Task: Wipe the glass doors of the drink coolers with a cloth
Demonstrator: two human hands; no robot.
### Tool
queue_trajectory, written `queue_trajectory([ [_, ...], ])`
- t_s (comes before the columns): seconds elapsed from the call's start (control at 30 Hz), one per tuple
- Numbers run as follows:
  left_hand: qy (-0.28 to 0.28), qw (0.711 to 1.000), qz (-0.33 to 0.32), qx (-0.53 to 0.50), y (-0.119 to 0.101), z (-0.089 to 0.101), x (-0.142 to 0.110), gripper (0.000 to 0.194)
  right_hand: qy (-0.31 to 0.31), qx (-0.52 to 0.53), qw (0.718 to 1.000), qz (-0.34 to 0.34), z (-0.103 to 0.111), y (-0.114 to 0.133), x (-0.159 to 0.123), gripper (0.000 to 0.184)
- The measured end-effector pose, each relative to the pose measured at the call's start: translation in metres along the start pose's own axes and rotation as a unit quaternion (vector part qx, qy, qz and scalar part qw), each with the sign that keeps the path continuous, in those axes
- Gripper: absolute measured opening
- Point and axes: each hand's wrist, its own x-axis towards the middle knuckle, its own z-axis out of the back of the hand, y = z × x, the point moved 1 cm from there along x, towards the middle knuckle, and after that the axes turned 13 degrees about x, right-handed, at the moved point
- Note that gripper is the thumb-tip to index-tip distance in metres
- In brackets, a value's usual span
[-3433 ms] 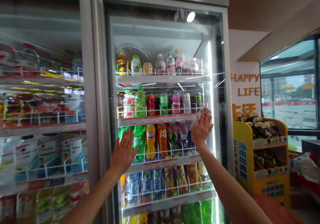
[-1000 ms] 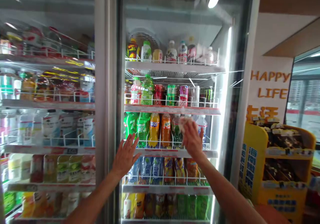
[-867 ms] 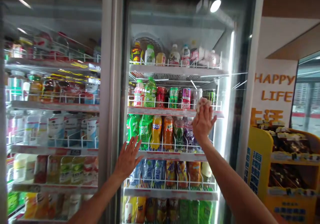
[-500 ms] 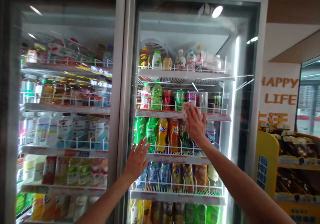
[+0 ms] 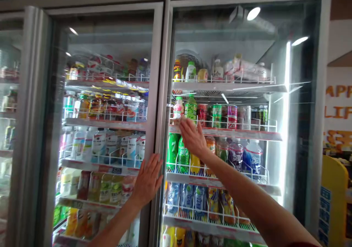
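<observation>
My right hand (image 5: 192,137) presses a small, pale, pinkish cloth (image 5: 177,120) against the glass door (image 5: 220,30) of an upright drinks fridge. Most of the cloth is hidden under the fingers. Behind the glass at that spot are a pink-labelled bottle (image 5: 178,108) and a green bottle (image 5: 190,108) on the second shelf. Lower and to the left, my left hand (image 5: 147,182) rests with fingers spread near the metal frame (image 5: 158,111) between the two doors. It holds nothing.
Another glass door (image 5: 107,26) stands to the left, with stocked shelves behind it. A thick metal post (image 5: 30,122) lies further left. On the right are a yellow display stand (image 5: 332,199) and a wall with orange letters (image 5: 339,112).
My right hand has swept the cloth leftward across the glass, from the cans to the bottles at the left. My left hand has shifted onto the door frame. The view has turned left.
</observation>
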Motion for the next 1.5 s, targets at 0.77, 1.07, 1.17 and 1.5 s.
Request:
queue_trajectory([
  [0.77,-0.046,0.998,0.01,-0.051,-0.054,0.002,0.075,0.056,-0.002,-0.087,0.992,-0.095,0.073,-0.089,-0.064,0.054],
  [1.07,-0.09,0.993,0.009,-0.077,-0.093,0.001,0.147,0.059,0.025,-0.121,0.99,-0.075,0.134,-0.169,-0.123,0.053],
  [1.17,-0.093,0.991,0.064,-0.072,-0.1,-0.008,0.178,0.06,-0.102,-0.144,0.96,-0.216,0.164,-0.21,-0.089,0.051],
  [1.5,-0.099,0.986,0.115,-0.069,-0.116,-0.026,0.189,0.067,0.003,-0.128,0.988,-0.084,0.17,-0.213,-0.189,0.051],
])
